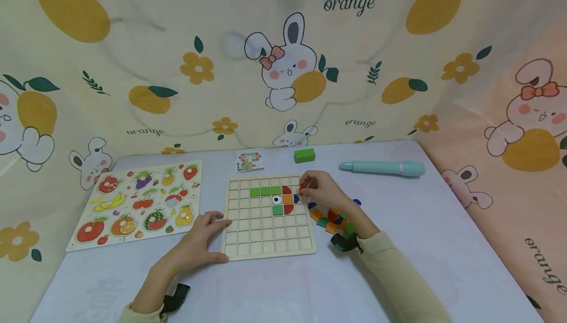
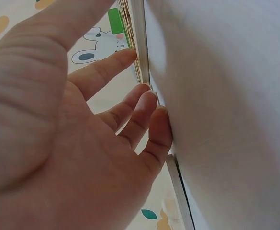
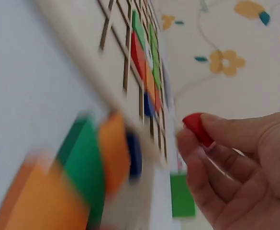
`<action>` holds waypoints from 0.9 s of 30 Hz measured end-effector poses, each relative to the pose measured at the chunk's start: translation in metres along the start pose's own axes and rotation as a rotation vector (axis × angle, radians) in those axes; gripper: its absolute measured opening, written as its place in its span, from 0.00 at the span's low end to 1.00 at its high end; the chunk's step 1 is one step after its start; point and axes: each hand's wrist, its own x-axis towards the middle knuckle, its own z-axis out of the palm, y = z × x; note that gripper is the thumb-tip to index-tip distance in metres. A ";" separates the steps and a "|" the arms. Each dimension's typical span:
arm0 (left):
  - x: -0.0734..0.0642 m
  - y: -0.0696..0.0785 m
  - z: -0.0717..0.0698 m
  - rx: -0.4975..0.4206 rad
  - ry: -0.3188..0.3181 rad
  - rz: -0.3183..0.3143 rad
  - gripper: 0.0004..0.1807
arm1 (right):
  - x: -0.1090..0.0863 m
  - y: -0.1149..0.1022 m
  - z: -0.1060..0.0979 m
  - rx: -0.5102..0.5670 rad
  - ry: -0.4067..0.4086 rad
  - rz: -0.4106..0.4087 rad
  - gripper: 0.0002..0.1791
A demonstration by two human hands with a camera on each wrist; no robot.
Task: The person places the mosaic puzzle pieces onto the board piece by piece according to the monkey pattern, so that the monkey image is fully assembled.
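A wooden grid board lies on the table in the head view. Some of its cells hold flat pieces: a row of light green squares, an orange square, rounded red pieces, a dark green one, a blue one and a white eye piece. My left hand touches the board's left edge with spread fingers and thumb. At the board's upper right corner, my right hand pinches a red curved-edge piece between thumb and fingers. Its full outline is partly hidden by the fingertips.
Loose coloured pieces lie right of the board, partly under the right wrist. Behind the board are a small pattern card and a green block. A fruit puzzle board lies left, a teal pen-shaped object at back right.
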 end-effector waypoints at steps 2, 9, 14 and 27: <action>0.000 0.000 0.000 -0.001 0.000 -0.003 0.49 | 0.014 -0.005 0.011 0.056 -0.015 -0.015 0.07; -0.001 0.002 -0.001 -0.014 0.004 -0.015 0.48 | 0.055 -0.035 0.052 0.135 -0.117 -0.065 0.07; 0.000 0.002 0.000 -0.019 0.001 0.000 0.48 | 0.072 -0.047 0.075 0.109 -0.143 -0.056 0.05; 0.000 -0.001 0.000 -0.008 -0.002 0.012 0.47 | 0.086 -0.060 0.102 0.056 -0.088 -0.027 0.06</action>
